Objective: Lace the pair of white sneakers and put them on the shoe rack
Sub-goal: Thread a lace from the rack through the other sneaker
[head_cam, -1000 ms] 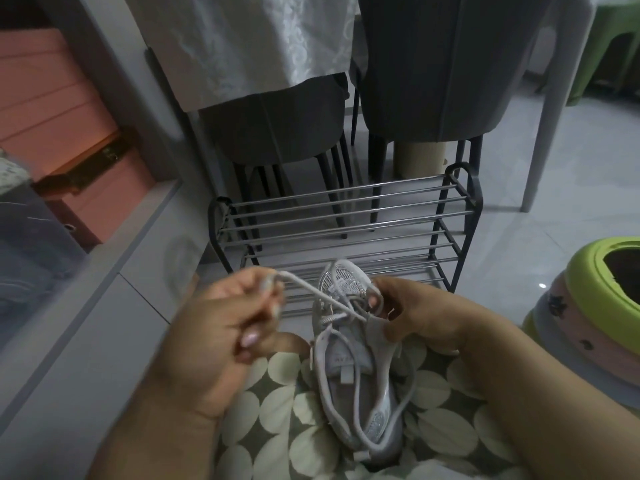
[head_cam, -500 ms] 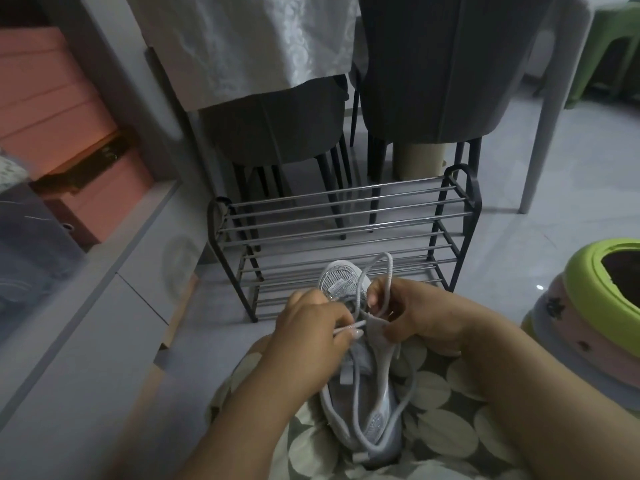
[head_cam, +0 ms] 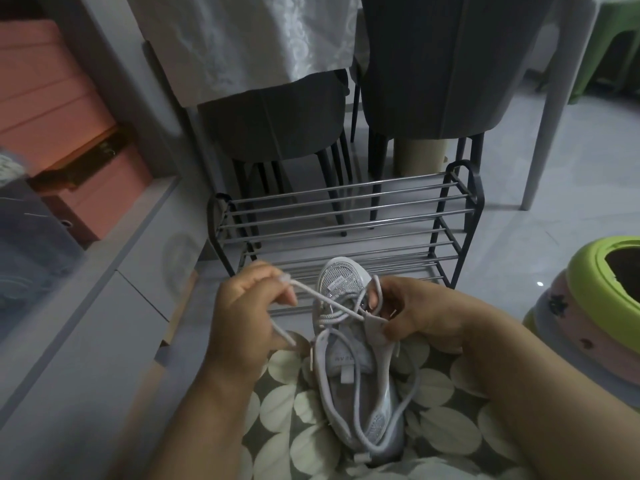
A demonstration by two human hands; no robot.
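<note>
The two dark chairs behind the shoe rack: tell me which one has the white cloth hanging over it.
The left chair: the white cloth drapes down over its top. The right chair, taller in view, shows a bare dark back.

Left hand [head_cam: 246,317] is raised to the left of the sneaker [head_cam: 356,362], fingers curled and pinching the lace [head_cam: 322,299] near its tip. Right hand [head_cam: 412,313] grips the sneaker's right edge, thumb and fingers pinching; both forearms extend forward.

White sneaker [head_cam: 349,348], black shoe rack [head_cam: 346,220]
</note>
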